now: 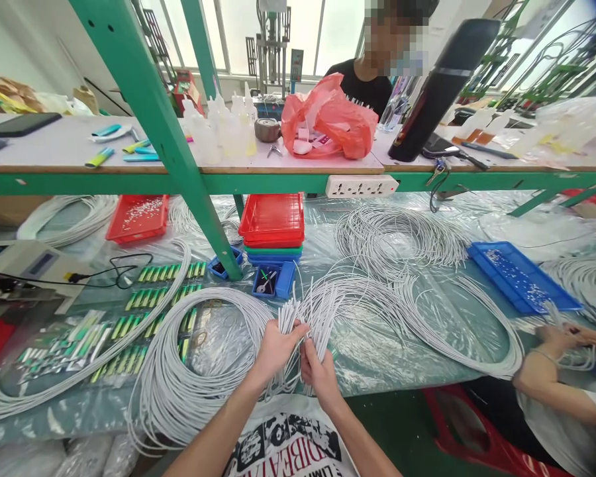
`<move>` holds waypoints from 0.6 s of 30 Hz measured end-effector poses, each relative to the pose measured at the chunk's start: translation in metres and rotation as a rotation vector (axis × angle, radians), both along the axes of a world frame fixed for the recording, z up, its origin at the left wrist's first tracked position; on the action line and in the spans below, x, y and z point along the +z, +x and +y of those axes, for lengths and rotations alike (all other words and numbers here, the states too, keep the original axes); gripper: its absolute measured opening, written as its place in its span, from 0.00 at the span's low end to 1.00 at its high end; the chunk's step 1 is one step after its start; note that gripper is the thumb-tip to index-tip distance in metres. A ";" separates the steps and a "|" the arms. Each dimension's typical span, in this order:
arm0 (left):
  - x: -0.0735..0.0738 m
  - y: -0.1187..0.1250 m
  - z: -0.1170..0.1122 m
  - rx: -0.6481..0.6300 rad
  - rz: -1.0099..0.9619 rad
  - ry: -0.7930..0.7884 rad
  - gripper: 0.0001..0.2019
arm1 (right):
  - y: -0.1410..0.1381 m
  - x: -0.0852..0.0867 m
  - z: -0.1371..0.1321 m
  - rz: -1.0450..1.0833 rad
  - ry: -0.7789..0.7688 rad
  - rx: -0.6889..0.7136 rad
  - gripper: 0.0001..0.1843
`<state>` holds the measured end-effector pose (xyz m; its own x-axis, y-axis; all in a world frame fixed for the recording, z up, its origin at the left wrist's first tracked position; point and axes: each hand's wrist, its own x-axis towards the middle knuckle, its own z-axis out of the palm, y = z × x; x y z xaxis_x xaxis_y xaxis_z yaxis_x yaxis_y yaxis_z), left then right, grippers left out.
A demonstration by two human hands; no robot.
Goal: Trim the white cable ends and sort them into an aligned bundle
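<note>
My left hand is closed around the ends of a bundle of thin white cables, whose cut tips stick up above my thumb. Right beside it, my right hand is wrapped about a second, fanned-out bundle of white cable ends. Both hands nearly touch in front of my body, and my fingertips are partly hidden by the cables. To the left lies a large coil of white cable. From the right-hand bundle, cables curve away to the right over the plastic-covered table.
A stack of red trays and a small blue bin stand beyond my hands. More cable coils and a blue tray lie to the right. A green post and shelf cross ahead. Co-workers are at the right and behind the shelf.
</note>
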<state>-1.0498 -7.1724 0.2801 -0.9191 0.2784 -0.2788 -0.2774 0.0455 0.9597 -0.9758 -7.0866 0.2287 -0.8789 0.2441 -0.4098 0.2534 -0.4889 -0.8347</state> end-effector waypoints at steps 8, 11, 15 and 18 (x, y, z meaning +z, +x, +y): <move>-0.003 0.000 0.001 0.028 0.028 0.040 0.14 | -0.001 0.010 0.005 0.018 -0.017 -0.023 0.29; -0.002 -0.001 0.000 0.047 -0.014 0.091 0.15 | -0.005 0.015 0.006 0.019 -0.003 -0.022 0.28; 0.000 -0.002 -0.002 0.092 -0.033 0.129 0.17 | -0.011 0.020 0.008 0.039 -0.017 -0.047 0.26; -0.001 0.000 -0.001 0.128 -0.038 0.139 0.18 | -0.013 0.018 0.005 0.038 -0.015 -0.097 0.26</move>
<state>-1.0497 -7.1730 0.2795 -0.9390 0.1984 -0.2808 -0.3084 -0.1250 0.9430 -0.9886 -7.0818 0.2471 -0.8666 0.3229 -0.3805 0.1722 -0.5222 -0.8352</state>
